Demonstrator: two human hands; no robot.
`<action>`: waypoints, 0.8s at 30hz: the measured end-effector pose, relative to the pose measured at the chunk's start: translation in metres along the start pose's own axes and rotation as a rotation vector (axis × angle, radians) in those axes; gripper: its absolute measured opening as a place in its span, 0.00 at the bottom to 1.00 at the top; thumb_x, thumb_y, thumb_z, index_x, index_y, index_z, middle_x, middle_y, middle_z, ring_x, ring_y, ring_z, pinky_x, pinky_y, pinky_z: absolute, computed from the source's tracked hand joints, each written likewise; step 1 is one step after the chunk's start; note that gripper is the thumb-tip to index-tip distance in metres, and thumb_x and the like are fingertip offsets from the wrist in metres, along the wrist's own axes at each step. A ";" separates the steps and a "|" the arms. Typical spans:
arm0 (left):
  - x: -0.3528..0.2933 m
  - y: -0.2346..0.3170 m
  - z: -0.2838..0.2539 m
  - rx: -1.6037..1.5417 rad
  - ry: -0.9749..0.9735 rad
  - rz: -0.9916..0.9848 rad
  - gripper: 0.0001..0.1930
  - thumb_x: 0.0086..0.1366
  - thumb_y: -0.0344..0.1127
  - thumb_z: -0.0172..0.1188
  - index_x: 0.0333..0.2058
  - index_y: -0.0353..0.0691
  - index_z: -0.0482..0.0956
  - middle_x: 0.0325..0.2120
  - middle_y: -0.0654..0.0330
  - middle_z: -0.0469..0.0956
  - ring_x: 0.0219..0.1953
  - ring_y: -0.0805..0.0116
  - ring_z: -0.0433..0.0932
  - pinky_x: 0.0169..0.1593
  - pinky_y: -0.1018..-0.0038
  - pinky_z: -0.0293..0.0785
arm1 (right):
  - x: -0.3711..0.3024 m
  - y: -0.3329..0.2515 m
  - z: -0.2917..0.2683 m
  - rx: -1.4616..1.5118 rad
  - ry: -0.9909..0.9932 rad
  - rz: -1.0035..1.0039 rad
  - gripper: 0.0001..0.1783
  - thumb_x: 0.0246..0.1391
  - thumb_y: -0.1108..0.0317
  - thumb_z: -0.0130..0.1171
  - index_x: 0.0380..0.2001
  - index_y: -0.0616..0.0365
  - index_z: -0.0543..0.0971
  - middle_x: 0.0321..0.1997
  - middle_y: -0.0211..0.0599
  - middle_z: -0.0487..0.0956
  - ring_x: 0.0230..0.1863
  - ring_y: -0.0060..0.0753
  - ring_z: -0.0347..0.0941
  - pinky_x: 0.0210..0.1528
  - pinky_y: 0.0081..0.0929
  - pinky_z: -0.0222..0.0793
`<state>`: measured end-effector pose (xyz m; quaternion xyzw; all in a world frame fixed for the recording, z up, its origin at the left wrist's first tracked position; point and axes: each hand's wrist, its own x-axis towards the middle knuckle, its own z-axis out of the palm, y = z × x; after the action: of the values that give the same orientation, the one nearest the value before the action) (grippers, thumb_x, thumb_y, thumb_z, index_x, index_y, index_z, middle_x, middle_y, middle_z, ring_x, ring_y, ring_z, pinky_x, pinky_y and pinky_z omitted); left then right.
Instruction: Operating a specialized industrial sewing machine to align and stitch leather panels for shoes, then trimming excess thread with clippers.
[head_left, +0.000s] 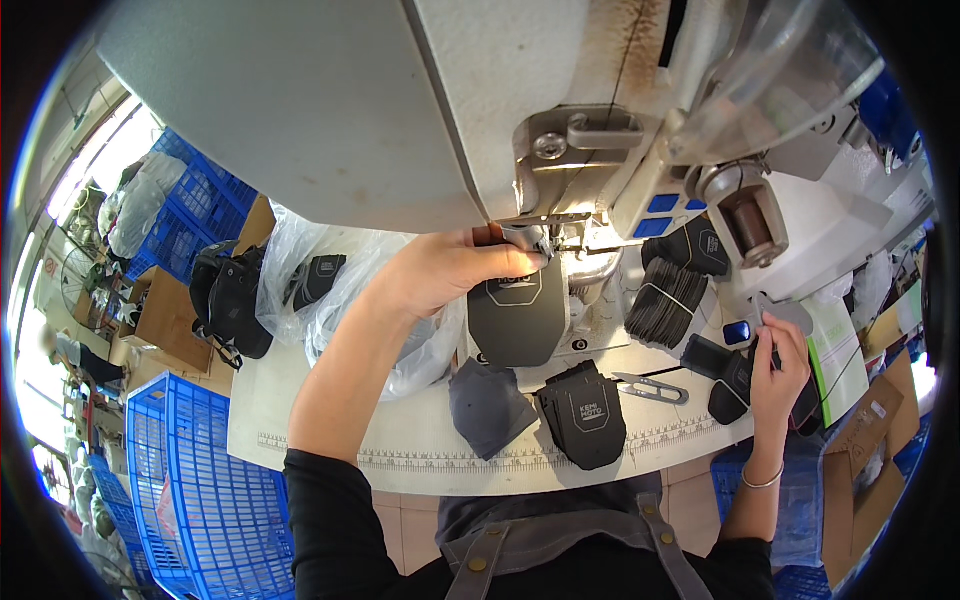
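Note:
My left hand [440,272] is closed by the needle of a sewing machine [330,110], thumb and fingers pinching the upper edge of a dark grey fabric piece [515,325]. That piece lies flat, its rounded end toward me. Part of the fingers is hidden under the machine head. On the right, my right hand [780,370] pinches a small grey flat piece [786,314], whose exact kind I cannot make out. Beside that hand lie dark fabric pieces [730,395]. Nearer to me are a stack of printed dark pieces [585,415] and plain grey pieces [490,405].
Thread snips [655,388] lie right of the printed stack. A tied bundle of dark pieces [667,302] sits right of the needle. Clear plastic bags [400,345] cover the table's left. A blue crate [205,490] stands left, a cardboard box [868,470] right. A ruler strip [420,460] follows the front edge.

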<state>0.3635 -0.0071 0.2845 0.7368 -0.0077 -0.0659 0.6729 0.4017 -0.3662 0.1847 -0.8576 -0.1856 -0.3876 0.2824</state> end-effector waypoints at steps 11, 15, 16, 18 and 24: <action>0.001 -0.003 0.002 -0.027 -0.025 -0.025 0.09 0.52 0.33 0.61 0.32 0.37 0.77 0.26 0.65 0.75 0.30 0.79 0.72 0.37 0.80 0.68 | 0.047 -0.140 0.041 1.096 -0.796 0.226 0.11 0.55 0.67 0.51 0.29 0.66 0.76 0.21 0.33 0.76 0.21 0.18 0.70 0.22 0.17 0.66; 0.001 -0.003 0.005 -0.019 -0.013 0.015 0.09 0.52 0.32 0.60 0.32 0.36 0.77 0.27 0.65 0.75 0.30 0.78 0.72 0.37 0.80 0.68 | 0.050 -0.152 0.057 1.316 -0.902 0.407 0.10 0.55 0.67 0.52 0.23 0.62 0.75 0.19 0.27 0.74 0.19 0.11 0.67 0.19 0.12 0.60; 0.001 -0.004 0.004 -0.032 -0.024 0.033 0.09 0.53 0.31 0.60 0.33 0.36 0.77 0.27 0.65 0.76 0.30 0.78 0.72 0.37 0.80 0.68 | 0.048 -0.151 0.059 1.308 -0.883 0.404 0.10 0.55 0.68 0.52 0.23 0.61 0.75 0.19 0.27 0.74 0.18 0.11 0.66 0.19 0.11 0.60; 0.000 -0.004 0.003 -0.047 -0.034 0.049 0.09 0.53 0.30 0.59 0.34 0.36 0.77 0.28 0.64 0.76 0.31 0.78 0.72 0.37 0.80 0.69 | 0.047 -0.152 0.059 1.299 -0.867 0.403 0.10 0.55 0.68 0.53 0.23 0.61 0.75 0.18 0.27 0.74 0.17 0.10 0.65 0.18 0.10 0.60; 0.001 -0.004 0.002 -0.080 -0.026 0.039 0.11 0.53 0.30 0.60 0.36 0.35 0.77 0.30 0.63 0.77 0.32 0.77 0.73 0.38 0.80 0.69 | 0.050 -0.155 0.057 1.266 -0.846 0.413 0.10 0.55 0.68 0.53 0.21 0.61 0.74 0.15 0.26 0.73 0.15 0.10 0.64 0.17 0.10 0.59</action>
<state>0.3638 -0.0087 0.2805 0.7081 -0.0279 -0.0625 0.7028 0.3818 -0.2059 0.2454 -0.6254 -0.2995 0.2113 0.6889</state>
